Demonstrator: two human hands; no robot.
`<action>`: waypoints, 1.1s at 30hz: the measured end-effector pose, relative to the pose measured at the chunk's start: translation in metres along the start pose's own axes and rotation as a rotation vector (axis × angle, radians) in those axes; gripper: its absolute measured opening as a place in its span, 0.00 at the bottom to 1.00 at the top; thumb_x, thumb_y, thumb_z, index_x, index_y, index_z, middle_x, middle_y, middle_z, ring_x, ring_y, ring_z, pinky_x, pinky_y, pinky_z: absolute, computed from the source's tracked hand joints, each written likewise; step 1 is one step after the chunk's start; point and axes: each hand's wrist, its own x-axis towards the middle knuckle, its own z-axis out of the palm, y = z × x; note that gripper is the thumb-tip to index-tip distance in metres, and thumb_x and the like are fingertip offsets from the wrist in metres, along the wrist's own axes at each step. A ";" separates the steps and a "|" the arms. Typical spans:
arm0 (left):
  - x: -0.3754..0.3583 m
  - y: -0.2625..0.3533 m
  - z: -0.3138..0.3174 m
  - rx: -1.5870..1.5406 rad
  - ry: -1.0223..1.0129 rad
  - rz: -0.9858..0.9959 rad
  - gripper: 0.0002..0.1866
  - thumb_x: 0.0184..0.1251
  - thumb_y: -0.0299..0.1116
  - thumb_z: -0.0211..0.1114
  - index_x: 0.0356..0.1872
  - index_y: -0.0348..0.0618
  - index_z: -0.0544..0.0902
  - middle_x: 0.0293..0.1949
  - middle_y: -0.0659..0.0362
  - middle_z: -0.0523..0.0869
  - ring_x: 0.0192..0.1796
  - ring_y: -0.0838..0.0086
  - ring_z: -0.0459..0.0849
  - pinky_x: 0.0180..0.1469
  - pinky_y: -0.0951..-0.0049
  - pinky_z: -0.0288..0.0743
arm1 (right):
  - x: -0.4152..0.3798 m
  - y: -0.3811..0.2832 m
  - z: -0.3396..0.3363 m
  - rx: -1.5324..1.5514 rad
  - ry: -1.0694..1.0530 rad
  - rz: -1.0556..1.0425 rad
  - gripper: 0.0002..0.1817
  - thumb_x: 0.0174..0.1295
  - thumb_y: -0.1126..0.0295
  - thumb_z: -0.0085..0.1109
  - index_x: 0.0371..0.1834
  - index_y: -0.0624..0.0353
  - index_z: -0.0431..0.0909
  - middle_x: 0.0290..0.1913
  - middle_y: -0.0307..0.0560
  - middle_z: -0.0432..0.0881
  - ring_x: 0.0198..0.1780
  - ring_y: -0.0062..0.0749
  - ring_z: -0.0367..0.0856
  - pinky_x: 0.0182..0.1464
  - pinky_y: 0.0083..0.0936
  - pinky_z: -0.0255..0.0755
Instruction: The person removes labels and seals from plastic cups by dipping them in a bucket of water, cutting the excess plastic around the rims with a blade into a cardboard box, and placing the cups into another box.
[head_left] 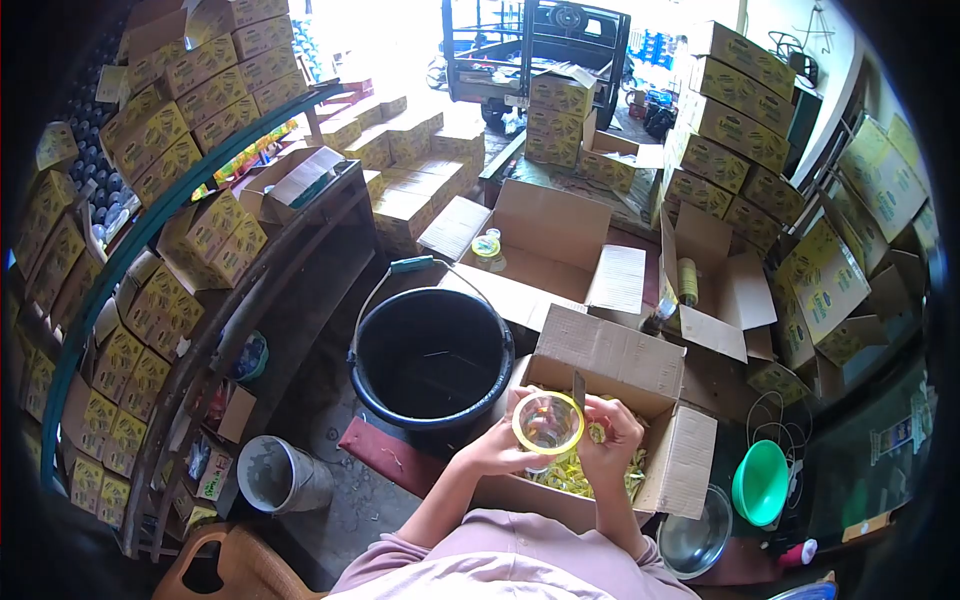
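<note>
My left hand (490,450) is wrapped round a clear plastic jar (549,424) with a yellow rim, its mouth tilted up toward me. Close against the jar's right side, my right hand (613,440) is closed on a flat dark blade (578,390) that sticks up past the rim; its handle is hidden. A small yellow round piece (597,432) shows between the right fingers. Below both hands stands an open cardboard box (682,455) holding many small yellow pieces (570,473).
A black bucket (365,375) is left of the box. Beyond is an open carton (555,225) with a yellow-lidded jar (487,250). Another carton (745,290) holds a yellow stack (688,282). A green bowl (760,483) and clear basin (695,545) lie right; a grey bucket (310,485) left.
</note>
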 end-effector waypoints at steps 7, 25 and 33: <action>0.006 0.000 0.009 -0.193 0.121 0.028 0.34 0.49 0.25 0.67 0.58 0.40 0.60 0.56 0.54 0.63 0.61 0.70 0.66 0.63 0.69 0.59 | 0.004 -0.005 0.001 -0.080 0.078 -0.029 0.13 0.42 0.83 0.63 0.34 0.62 0.81 0.24 0.44 0.79 0.25 0.22 0.79 0.28 0.17 0.71; 0.005 0.024 0.012 -0.038 0.283 0.122 0.32 0.51 0.19 0.64 0.58 0.41 0.60 0.53 0.56 0.67 0.58 0.73 0.67 0.60 0.73 0.63 | 0.006 -0.019 0.011 0.025 0.028 -0.075 0.11 0.46 0.82 0.63 0.34 0.63 0.81 0.23 0.43 0.79 0.26 0.20 0.78 0.28 0.16 0.72; 0.005 0.026 0.007 0.154 0.277 0.159 0.33 0.44 0.25 0.70 0.55 0.39 0.64 0.49 0.53 0.70 0.55 0.64 0.70 0.57 0.67 0.63 | 0.005 -0.025 0.007 -0.202 0.042 -0.268 0.12 0.45 0.83 0.63 0.35 0.61 0.81 0.22 0.43 0.78 0.24 0.23 0.78 0.26 0.17 0.70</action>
